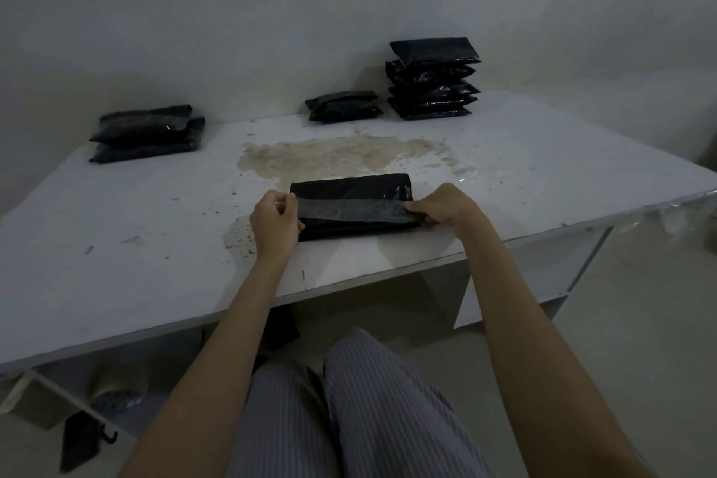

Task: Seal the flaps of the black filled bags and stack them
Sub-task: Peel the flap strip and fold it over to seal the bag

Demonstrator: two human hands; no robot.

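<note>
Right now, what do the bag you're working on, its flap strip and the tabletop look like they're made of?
Bag in hand: thin black plastic film, glossy, by its creases and highlights; likely a poly mailer.
Flap strip: greyer translucent band pinched by the left hand and right hand; probably an adhesive liner or the flap's underside, hard to tell.
Tabletop: white painted or laminated board, matte, worn to a beige patch.

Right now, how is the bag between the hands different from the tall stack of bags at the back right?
The bag between the hands lies alone near the table's front edge; the tall stack is several bags piled near the wall. The front bag is gripped at its ends by the left hand and right hand, with a greyish strip across it; the stack is untouched. Both are black, filled, glossy bags on the white table.
</note>
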